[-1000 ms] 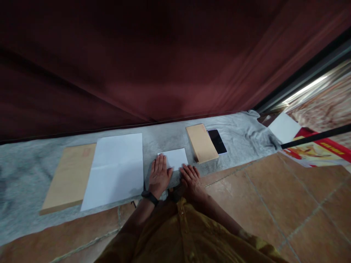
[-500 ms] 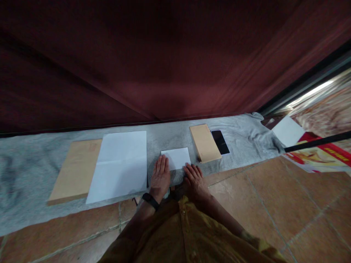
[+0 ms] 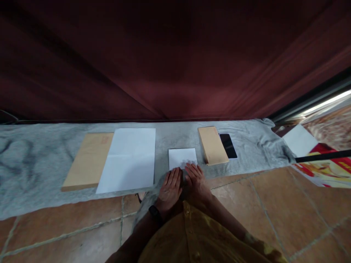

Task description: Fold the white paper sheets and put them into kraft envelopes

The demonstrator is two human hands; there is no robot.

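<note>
A small folded white paper [image 3: 182, 157] lies on a grey cloth [image 3: 41, 157] spread over the tiled floor. My left hand [image 3: 170, 190], with a dark band at the wrist, rests flat just below the paper's near edge, fingers stretched out and together. My right hand [image 3: 196, 180] lies beside it, fingers flat, their tips at the paper's lower right corner. Neither hand grips anything.
A large white sheet [image 3: 128, 159] overlaps a big brown envelope [image 3: 89, 160] to the left. A small brown envelope [image 3: 212, 149] and a black phone [image 3: 228, 145] lie to the right. Farther right are a white sheet [image 3: 300, 140], a red printed paper [image 3: 329, 168] and a black rod [image 3: 323, 156]. A dark red curtain [image 3: 175, 62] hangs behind.
Both hands have drawn back toward me off the small paper; the left hand slid from its left side to below its near edge. The view has shifted slightly.
</note>
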